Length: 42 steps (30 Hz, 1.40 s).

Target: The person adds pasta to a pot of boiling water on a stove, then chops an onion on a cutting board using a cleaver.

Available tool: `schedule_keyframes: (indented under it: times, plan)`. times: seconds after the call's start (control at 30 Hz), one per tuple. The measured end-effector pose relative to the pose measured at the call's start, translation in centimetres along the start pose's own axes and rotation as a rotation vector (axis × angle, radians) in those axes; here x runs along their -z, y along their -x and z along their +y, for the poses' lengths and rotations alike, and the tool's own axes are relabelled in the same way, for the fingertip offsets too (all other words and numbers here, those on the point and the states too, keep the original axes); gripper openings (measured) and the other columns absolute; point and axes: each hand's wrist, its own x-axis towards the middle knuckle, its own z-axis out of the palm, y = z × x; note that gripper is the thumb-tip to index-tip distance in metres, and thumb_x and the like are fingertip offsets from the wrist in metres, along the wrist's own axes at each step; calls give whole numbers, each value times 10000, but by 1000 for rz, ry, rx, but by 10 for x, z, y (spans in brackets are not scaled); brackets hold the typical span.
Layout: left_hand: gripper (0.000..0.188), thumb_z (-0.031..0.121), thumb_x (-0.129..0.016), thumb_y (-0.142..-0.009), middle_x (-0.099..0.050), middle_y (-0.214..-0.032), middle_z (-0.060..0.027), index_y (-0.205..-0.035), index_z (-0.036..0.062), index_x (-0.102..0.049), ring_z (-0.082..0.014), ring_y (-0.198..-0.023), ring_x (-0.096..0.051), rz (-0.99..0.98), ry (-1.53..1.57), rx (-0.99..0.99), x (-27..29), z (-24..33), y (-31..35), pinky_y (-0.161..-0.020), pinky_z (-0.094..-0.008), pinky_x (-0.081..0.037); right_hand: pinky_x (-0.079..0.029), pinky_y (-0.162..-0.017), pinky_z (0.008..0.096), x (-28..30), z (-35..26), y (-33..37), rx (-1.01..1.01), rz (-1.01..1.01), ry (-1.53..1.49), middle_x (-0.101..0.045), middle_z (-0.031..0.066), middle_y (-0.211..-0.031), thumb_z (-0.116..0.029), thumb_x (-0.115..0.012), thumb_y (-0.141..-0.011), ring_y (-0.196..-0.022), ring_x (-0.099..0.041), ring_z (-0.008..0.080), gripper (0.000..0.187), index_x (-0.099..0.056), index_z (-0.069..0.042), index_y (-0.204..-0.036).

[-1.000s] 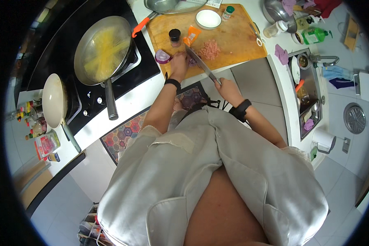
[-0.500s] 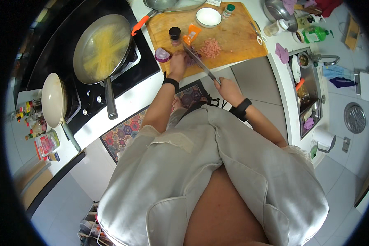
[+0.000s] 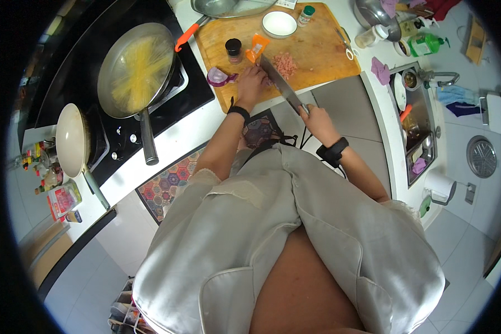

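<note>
right hand (image 3: 317,118): nearest of the two, wrapped around the handle of a long kitchen knife (image 3: 279,82), blade angled up and left toward the far side of the board.
left hand (image 3: 253,84): curled, fingers bent down on the wooden cutting board (image 3: 323,53) just left of the blade; whatever it pins is covered by the knuckles.
step in hand: looks like chopping. Best done with fingertips tucked behind the knuckles, the blade's flat riding beside them, and the tip kept low on the board.
red onion piece (image 3: 219,77): lies at the board's left edge, just left of the left hand, apart from the knife.
chopped pink bits (image 3: 285,62): small heap just right of the blade, farther in.
farther on the board: dark-lidded jar (image 3: 234,49), orange packet (image 3: 257,47), white bowl (image 3: 279,24).
far left: frying pan (image 3: 134,68) on the black hob, holding yellow strands.
hard to make out: the cutting edge where it meets the hand; what the pink heap is; the metal dish at the top edge is cut off.
</note>
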Motion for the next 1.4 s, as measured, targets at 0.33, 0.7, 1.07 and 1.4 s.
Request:
schedule_keyframes:
  times: [0.33, 0.7, 1.07, 1.4]
  plan:
    - [118, 113, -600, -688, -575, -862, -94, -790, 55, -613, -278, -875, -520, -107, -22, 38, -10, -8, -2, -746, -366, -422, -439, -607, 481, -15, 5, -6, -10, -6, 4, -557, 248, -643, -340, -466, -839, -653, -552, 418, 380, -557, 14, -737]
    - [378, -14, -525, -702, -493, -1010, -204, -1075, -1, -463, -372, -965, -448, 213, 16, 235, 5, -18, 19, -843, -409, -375, -438, -588, 478, -1, 4, 0, -28, 15, 48, -548, 251, -632, -337, -471, -844, -632, -543, 419, 373, -559, 8, -733]
    - [378, -71, -495, -638, -525, -987, -183, -1005, 23, -505, -341, -952, -481, 129, 10, 105, 23, -38, 11, -827, -381, -397, -441, -565, 473, 4, -1, -13, 28, 31, 15, -546, 247, -605, -342, -471, -842, -617, -547, 416, 367, -554, -1, -736]
    - [359, 10, -523, -672, -507, -1031, -146, -1030, 34, -499, -330, -992, -449, 229, 4, 210, 20, -24, 22, -864, -404, -351, -444, -572, 469, 1, 0, -18, 103, -83, 158, -554, 245, -615, -359, -460, -842, -608, -552, 406, 384, -561, -1, -749]
